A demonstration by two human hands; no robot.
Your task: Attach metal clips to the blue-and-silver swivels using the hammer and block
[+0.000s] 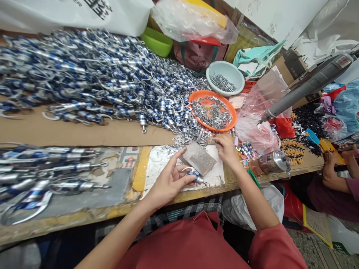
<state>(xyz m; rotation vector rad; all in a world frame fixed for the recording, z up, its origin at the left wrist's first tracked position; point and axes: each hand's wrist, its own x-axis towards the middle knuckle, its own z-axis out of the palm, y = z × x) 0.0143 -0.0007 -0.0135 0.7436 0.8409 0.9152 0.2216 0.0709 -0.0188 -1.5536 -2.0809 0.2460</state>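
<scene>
My left hand (170, 184) holds a silver and blue metal fitting (197, 177) between thumb and fingers. Its curved white arm and end ring show beside the thumb. Just beyond the fitting is a grey metal block (198, 157), tilted, with my left fingertips at its left edge. My right hand (226, 149) is to the right of the block, thumb and forefinger pinched near the small metal pieces; anything between them is too small to tell. Loose flat metal plates (200, 133) lie just past the block.
A large heap of similar fittings (112, 74) covers the back left. An orange plate (233, 118) of small parts and a pale bowl (240, 80) of pins stand behind. A grey electric screwdriver (305, 84) hangs at right. Another person's hands (331, 158) are at far right.
</scene>
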